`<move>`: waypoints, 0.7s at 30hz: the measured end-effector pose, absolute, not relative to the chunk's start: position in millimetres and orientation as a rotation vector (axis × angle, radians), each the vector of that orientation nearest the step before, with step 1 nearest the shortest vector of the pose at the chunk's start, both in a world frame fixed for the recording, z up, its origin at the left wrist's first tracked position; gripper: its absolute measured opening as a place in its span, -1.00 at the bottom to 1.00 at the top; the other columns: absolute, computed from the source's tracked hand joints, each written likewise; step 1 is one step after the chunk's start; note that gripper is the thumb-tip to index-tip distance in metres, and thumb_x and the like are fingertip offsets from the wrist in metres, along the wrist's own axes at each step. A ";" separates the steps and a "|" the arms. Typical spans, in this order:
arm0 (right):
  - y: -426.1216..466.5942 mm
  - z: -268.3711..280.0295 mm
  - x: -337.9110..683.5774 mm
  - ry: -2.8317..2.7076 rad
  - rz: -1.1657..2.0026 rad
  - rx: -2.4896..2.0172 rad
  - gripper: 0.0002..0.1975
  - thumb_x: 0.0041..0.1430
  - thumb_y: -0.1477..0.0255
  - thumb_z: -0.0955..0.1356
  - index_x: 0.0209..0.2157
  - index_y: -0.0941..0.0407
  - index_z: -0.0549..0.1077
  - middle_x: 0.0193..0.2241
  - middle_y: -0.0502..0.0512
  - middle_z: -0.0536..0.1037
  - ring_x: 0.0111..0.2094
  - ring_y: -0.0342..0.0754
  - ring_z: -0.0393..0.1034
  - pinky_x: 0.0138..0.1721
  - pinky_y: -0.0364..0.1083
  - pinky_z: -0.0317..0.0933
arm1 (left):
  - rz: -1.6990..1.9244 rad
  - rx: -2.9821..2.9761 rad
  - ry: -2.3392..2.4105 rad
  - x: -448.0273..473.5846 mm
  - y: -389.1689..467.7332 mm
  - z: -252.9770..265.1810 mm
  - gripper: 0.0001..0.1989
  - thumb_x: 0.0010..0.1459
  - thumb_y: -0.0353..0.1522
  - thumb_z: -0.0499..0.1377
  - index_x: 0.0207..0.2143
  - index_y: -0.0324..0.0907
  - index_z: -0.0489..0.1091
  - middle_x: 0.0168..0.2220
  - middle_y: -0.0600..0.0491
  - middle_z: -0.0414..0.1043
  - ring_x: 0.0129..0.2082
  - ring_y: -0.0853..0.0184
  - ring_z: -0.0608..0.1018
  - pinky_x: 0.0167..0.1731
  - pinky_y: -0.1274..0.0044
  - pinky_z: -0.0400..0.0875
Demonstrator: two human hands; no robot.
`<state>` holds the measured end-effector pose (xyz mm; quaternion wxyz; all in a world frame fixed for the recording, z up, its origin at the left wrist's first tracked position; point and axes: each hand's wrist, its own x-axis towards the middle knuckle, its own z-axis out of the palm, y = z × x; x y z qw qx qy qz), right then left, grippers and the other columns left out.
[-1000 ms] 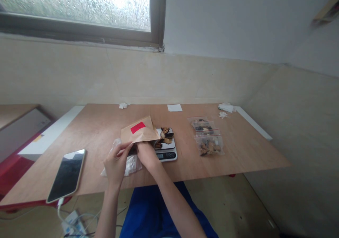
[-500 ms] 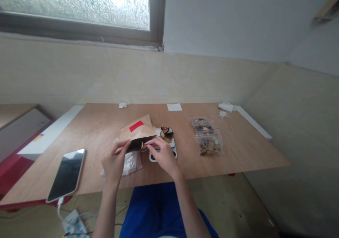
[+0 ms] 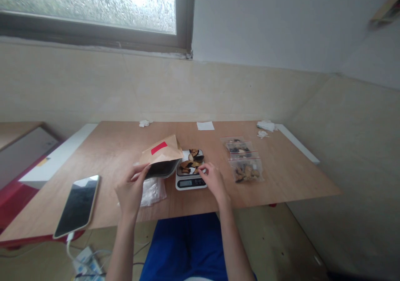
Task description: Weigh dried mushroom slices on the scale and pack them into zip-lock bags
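Observation:
My left hand [image 3: 131, 185] is closed on the near edge of a brown paper bag [image 3: 170, 149] with a red label. The bag lies tilted with its dark mouth open towards me. A white digital scale [image 3: 200, 184] stands just right of the bag, its display facing me. Several dark-edged, brown dried slices [image 3: 187, 164] lie on its top. At the scale's right edge, the thumb and fingers of my right hand [image 3: 214, 183] pinch together on a small dried slice [image 3: 199, 169], mostly hidden by the fingertips.
Clear zip bags [image 3: 246, 170] of dried pieces lie at right. Empty plastic bags [image 3: 153, 192] sit below the paper bag. A phone [image 3: 78, 206] on a cable lies at left. White paper [image 3: 205, 126] and crumpled tissues [image 3: 265, 125] are along the back.
My right hand has moved from the bag's mouth rightwards to the scale with a slice. More slices show on the scale. My left hand and the bag have shifted slightly left.

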<state>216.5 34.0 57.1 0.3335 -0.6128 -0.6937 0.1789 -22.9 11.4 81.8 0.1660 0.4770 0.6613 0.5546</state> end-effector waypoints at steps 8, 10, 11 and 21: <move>39.5 36.8 202.5 -1.748 0.384 -1.587 -0.93 0.10 0.52 0.28 -0.41 0.15 0.40 -0.38 0.08 0.43 -0.31 -0.04 0.36 -0.26 -0.08 0.23 | 1.538 1.371 1.911 -22.9 10.2 80.9 -0.73 -0.04 -0.10 0.20 -0.37 -0.06 0.50 -0.33 0.12 0.56 -0.26 0.24 0.57 -0.27 0.52 0.43; 36.6 42.3 197.6 -1.720 0.402 -1.509 -0.92 0.11 0.50 0.29 -0.33 0.15 0.40 -0.31 0.11 0.42 -0.26 -0.03 0.35 -0.24 -0.08 0.24 | 1.517 1.362 1.928 -22.7 10.0 80.5 -0.73 -0.04 -0.10 0.20 -0.38 -0.06 0.50 -0.34 0.13 0.56 -0.28 0.24 0.58 -0.28 0.53 0.43; 33.9 47.7 193.9 -1.712 0.418 -1.440 -0.90 0.12 0.49 0.28 -0.30 0.15 0.39 -0.29 0.12 0.41 -0.24 -0.04 0.34 -0.23 -0.09 0.24 | 1.511 1.360 1.934 -22.5 9.9 80.2 -0.73 -0.04 -0.10 0.20 -0.38 -0.05 0.50 -0.34 0.13 0.56 -0.28 0.24 0.58 -0.28 0.53 0.42; 8.8 99.1 118.7 -2.044 0.474 -1.136 -0.72 0.27 0.52 0.12 -0.19 0.19 0.42 -0.22 0.16 0.46 -0.10 -0.08 0.30 -0.03 -0.12 0.20 | 1.530 1.419 1.892 -23.4 9.6 74.6 -0.73 -0.03 -0.11 0.19 -0.38 -0.07 0.49 -0.35 0.11 0.56 -0.33 0.28 0.58 -0.37 0.58 0.42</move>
